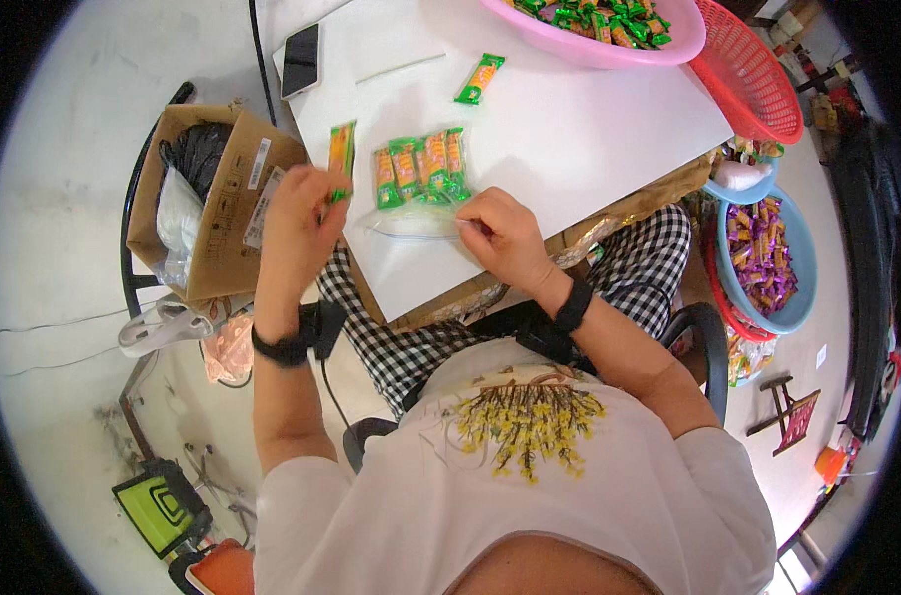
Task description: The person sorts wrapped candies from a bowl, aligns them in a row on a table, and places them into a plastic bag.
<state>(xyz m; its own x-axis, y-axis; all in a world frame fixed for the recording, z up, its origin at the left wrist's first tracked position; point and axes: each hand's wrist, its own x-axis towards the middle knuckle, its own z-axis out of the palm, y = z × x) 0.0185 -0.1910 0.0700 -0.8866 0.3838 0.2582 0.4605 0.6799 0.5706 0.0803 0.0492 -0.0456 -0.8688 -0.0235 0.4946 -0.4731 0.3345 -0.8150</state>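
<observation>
A clear plastic zip bag [413, 224] lies flat on the white tabletop [569, 126], its mouth towards me. Several green-and-orange wrapped snack bars [420, 167] stand side by side inside it. At the right corner of the bag's mouth, my right hand [498, 236] pinches the film between thumb and curled fingers. My left hand [305, 212], left of the bag, has the lower end of a single wrapped bar [341, 152] between thumb and forefinger; the bar points away from me. Another loose bar [480, 79] rests on the table beyond the bag.
A pink basin [599, 52] of similar bars sits at the far edge beside a red plastic basket [763, 82]. A phone [301, 61] and a thin stick [400, 68] lie far left. Left stands a cardboard box [220, 253] holding plastic bags; right, a blue basin [807, 260] of purple-wrapped pieces.
</observation>
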